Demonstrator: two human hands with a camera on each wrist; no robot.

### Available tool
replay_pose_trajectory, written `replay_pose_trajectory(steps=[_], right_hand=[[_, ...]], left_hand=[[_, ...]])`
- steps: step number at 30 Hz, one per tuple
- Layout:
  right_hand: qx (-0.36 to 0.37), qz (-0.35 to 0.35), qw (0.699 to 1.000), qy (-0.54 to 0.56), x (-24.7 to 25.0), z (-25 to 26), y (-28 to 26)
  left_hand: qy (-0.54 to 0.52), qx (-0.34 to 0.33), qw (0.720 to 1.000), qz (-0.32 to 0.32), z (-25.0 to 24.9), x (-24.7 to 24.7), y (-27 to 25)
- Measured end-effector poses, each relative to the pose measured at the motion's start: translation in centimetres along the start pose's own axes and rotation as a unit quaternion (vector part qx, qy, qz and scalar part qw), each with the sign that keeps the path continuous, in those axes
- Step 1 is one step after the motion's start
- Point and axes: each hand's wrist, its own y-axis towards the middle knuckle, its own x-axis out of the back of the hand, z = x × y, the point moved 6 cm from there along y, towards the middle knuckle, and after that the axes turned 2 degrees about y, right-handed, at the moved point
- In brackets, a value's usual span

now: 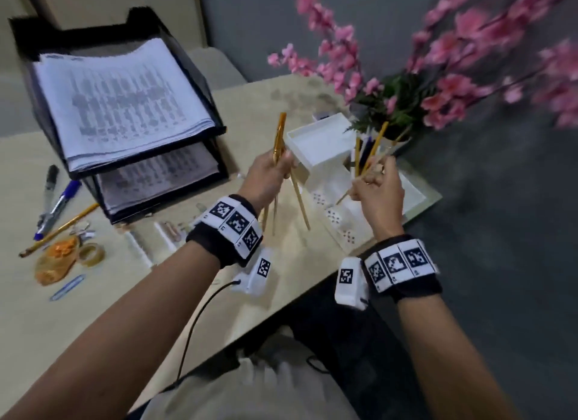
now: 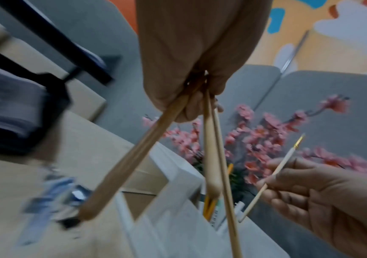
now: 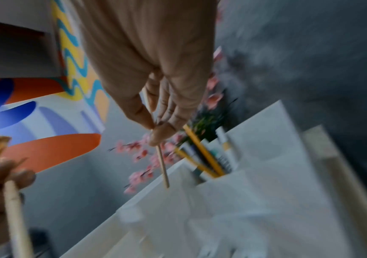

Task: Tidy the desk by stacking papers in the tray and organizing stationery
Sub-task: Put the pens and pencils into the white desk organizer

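Observation:
My left hand (image 1: pixel 275 169) is raised over the desk and grips a bunch of wooden paintbrushes (image 1: pixel 278 144), handles (image 2: pixel 129 160) fanning downward. My right hand (image 1: pixel 375 179) pinches one thin wooden brush (image 3: pixel 162 164) between thumb and fingers, its lower end just above the white desk organizer (image 1: pixel 316 147). The organizer's cup holds yellow pencils (image 3: pixel 202 157) and pens. A black two-tier tray (image 1: pixel 200 85) at the back left carries stacked printed papers (image 1: pixel 122 104).
Two pens (image 1: pixel 59 200), a pencil (image 1: pixel 59 232), a tape roll (image 1: pixel 91 254), an orange bag (image 1: pixel 54 263) and paper clips (image 1: pixel 67 287) lie on the left of the desk (image 1: pixel 93 319). Pink artificial flowers (image 1: pixel 438 75) rise behind the organizer. The desk's right edge drops to grey floor.

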Motion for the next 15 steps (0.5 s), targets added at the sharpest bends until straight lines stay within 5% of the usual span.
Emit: replay_pose_trajectory(steps=[4,11,15], right_hand=[[-0.070,-0.129,0.989,-0.023,6.3,-4.7,4.0],[-0.126,-0.041,0.986,-0.098,7.5,-8.6,7.8],[-0.031,-0.085,0.994,-0.062,9.8,-5.2,8.8]], left_hand=[[0.035,-0.027,0.998,0.041,-2.5,-7.2,2.7],[0.104,-0.015,0.991,0.080,-2.0,-14.8,5.7],[0.192,-0.036,0.974,0.113,-1.3,-17.3,6.1]])
